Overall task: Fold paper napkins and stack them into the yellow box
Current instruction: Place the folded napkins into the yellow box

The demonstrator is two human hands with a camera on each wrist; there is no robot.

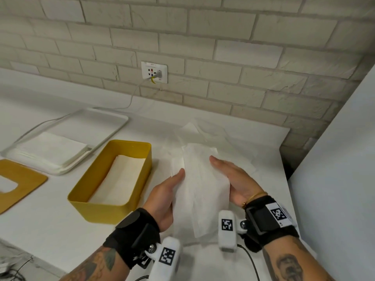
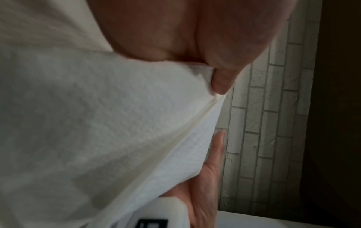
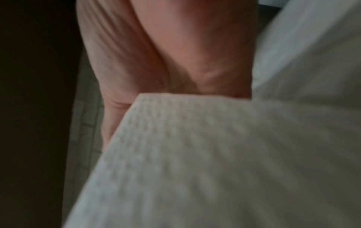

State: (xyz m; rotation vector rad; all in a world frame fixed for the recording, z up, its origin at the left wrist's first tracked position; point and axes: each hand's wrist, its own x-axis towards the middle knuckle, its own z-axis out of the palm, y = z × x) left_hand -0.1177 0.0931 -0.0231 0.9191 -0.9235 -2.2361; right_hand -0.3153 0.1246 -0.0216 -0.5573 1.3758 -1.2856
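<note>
Your left hand (image 1: 166, 196) and right hand (image 1: 233, 179) press flat, straight fingers against the long edges of an embossed folded napkin (image 1: 200, 191) beside the rectangular yellow box (image 1: 113, 179).

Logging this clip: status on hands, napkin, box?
Left hand and right hand flat against folded napkin, one each side. Yellow box open, napkins inside. Nothing between napkin and box.

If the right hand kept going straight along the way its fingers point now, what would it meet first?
The right hand points away toward the brick wall. First in line looks like the loose napkins on the counter beyond the folded napkins it holds; depth is uncertain.
</note>
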